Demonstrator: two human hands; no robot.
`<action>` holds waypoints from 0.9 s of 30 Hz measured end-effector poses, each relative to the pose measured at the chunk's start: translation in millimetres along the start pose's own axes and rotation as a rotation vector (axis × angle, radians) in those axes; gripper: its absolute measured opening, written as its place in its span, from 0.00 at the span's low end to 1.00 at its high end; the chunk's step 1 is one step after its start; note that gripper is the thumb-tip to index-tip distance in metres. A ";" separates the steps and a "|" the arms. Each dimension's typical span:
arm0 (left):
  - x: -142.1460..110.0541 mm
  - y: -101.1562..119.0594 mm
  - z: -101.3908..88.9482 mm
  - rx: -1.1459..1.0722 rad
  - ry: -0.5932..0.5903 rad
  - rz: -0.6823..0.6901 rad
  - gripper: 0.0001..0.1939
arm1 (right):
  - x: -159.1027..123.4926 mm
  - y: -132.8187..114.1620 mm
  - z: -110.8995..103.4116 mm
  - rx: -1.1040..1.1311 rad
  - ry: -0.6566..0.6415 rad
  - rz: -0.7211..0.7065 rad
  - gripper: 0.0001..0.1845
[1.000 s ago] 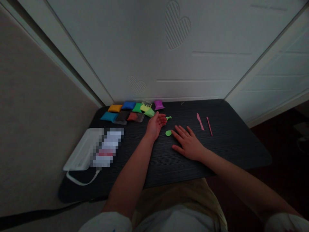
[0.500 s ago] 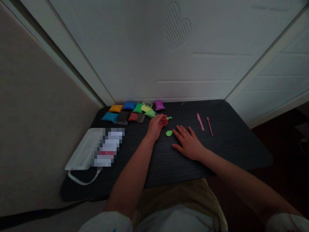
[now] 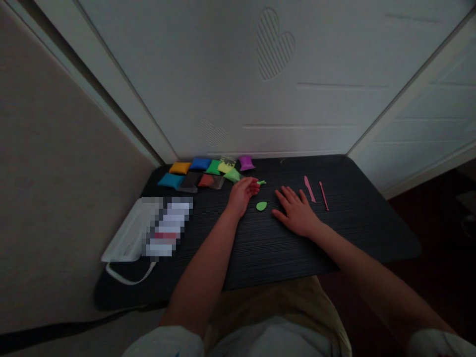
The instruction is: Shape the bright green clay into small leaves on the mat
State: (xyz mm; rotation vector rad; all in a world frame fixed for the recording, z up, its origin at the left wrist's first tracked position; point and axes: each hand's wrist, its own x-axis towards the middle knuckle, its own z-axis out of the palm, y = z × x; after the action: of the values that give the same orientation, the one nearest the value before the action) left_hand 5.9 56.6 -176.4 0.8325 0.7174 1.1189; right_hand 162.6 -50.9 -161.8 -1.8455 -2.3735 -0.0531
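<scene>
My left hand [image 3: 241, 196] rests on its outer edge on the dark table, palm facing right, its fingers loosely bent and holding nothing. Just past its fingertips a small light green clay piece [image 3: 262, 183] with a forked end shows, partly hidden by the hand. Between my two hands lies a flat, teardrop-shaped light green clay piece [image 3: 261, 206]. My right hand [image 3: 295, 210] is palm down to the right of that teardrop, fingers spread, apart from it. A pink plastic knife [image 3: 309, 189] lies beyond its fingertips, with a thin pink modelling stick [image 3: 324, 196] beside it.
Several coloured clay packets, among them a blue one [image 3: 200, 163] and a purple one [image 3: 246, 162], lie at the back left. A white tray [image 3: 128, 233] and a blurred-out phone-like object [image 3: 169, 228] with a white cable [image 3: 128, 282] occupy the left side. A white panel [image 3: 223, 74] rises behind.
My right hand has drawn away to the right and slightly back from the green teardrop, which its fingertips were next to before. My left hand stays in place.
</scene>
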 end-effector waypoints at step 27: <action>-27.2 18.4 -1.1 1.489 -0.259 0.280 0.27 | -40.7 32.5 -18.9 0.362 0.052 0.086 0.16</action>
State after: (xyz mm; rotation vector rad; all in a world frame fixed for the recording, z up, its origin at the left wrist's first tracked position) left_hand -11.4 34.8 -159.0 2.3270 1.2136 0.5244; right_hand 205.4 -84.0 -150.1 -1.7438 -2.0964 0.3118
